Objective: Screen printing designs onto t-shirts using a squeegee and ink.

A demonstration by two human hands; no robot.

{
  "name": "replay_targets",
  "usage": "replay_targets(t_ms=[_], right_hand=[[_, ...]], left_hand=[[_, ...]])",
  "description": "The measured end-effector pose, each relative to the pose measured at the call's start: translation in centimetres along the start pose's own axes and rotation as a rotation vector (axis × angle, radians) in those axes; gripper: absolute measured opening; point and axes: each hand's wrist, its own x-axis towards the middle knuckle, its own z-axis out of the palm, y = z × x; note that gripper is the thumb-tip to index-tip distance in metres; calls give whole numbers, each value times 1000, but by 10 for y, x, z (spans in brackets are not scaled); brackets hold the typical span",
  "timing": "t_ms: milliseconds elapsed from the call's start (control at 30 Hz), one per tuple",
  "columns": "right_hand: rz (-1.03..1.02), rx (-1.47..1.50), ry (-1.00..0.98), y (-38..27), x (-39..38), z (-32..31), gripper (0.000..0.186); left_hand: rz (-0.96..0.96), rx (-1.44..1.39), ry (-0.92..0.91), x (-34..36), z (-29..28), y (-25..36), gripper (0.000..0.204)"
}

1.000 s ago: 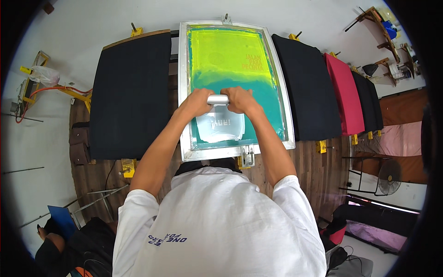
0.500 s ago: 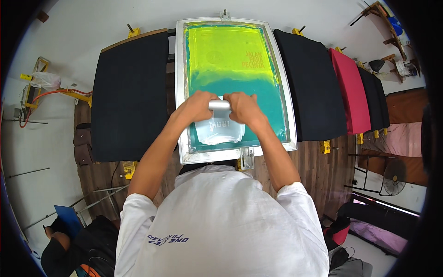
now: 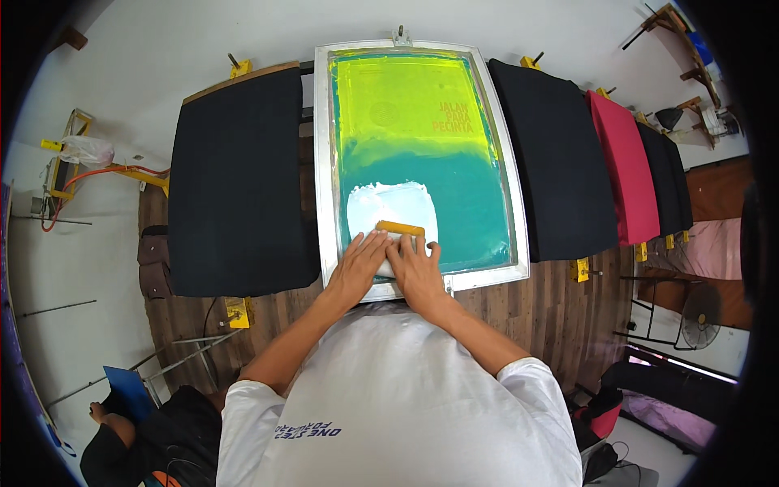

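Both my hands are at the near end of a silver-framed printing screen (image 3: 519,219). Its mesh is teal nearer me and yellow-green at the far part. My left hand (image 3: 357,264) and my right hand (image 3: 418,268) lie side by side, thumbs close together, gripping a squeegee (image 3: 400,228). Its amber strip shows just beyond my fingertips; its handle is mostly hidden under my hands. A patch of white ink (image 3: 392,200) covers the mesh beyond the squeegee, with a ragged ridge along its far edge.
Black-covered print boards (image 3: 235,187) stand left and right of the screen, with a red one (image 3: 623,166) farther right. Yellow metal clamps (image 3: 238,313) hold the boards. At lower left a person in dark clothing is beside a blue panel (image 3: 130,396). A fan (image 3: 700,315) stands at right.
My hands have drawn the squeegee toward me and tilted it, so its amber strip now shows instead of the silver handle. The white ink patch reaches farther out, with a thicker far edge.
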Motion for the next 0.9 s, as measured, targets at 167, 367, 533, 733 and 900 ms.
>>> replay_targets(t_ms=[167,367,533,733,900], right_hand=[[45,217,-28,15,1,-28,43],[43,320,-84,40,52,-37,50],[31,366,-216,61,110,-25,47],[57,352,-345,58,117,-25,43],[52,388,-317,56,90,-24,41]], left_hand=[[-45,-54,-33,13,-20,22,52],[-76,-69,59,57,-55,6,39],[-255,-101,-145,94,-73,-32,37],[-326,-179,-208,91,-73,-36,44],[-290,-195,-132,70,-60,-16,40]])
